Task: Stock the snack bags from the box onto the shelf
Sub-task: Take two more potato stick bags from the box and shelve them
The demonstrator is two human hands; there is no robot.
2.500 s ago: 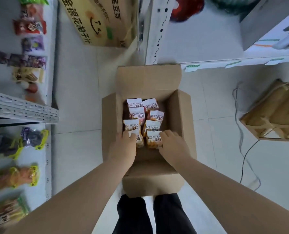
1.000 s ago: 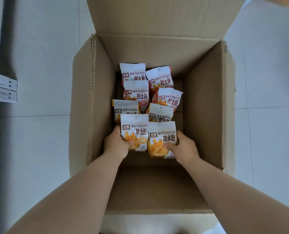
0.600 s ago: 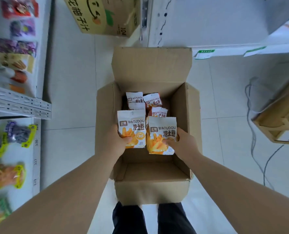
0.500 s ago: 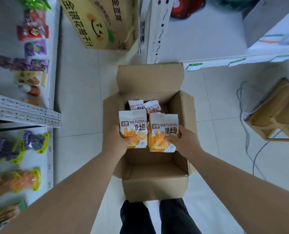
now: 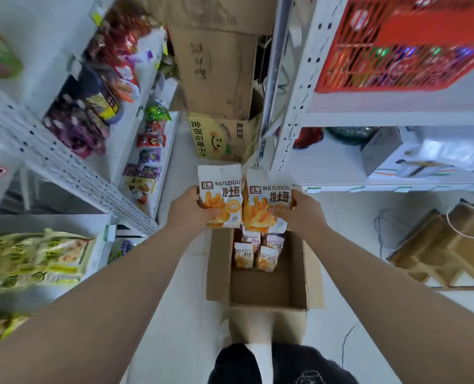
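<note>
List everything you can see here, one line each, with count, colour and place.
held snack bags: two, white and orange, one in each hand, above the box
boxed snack bags: at least four, same colours, far end of the box
open box: one, brown cardboard, on the floor
yellow box: one, on the floor ahead
plain carton: one, brown, above the yellow box
left shelves: white, holding many mixed packets
right shelves: white
crate: one, red, upper right shelf
wooden rack: one, tan, on the floor at right
cable: dark, on the floor at right
left hand: grips one bag
right hand: grips the other
legs: dark trousers, bottom edge
</note>
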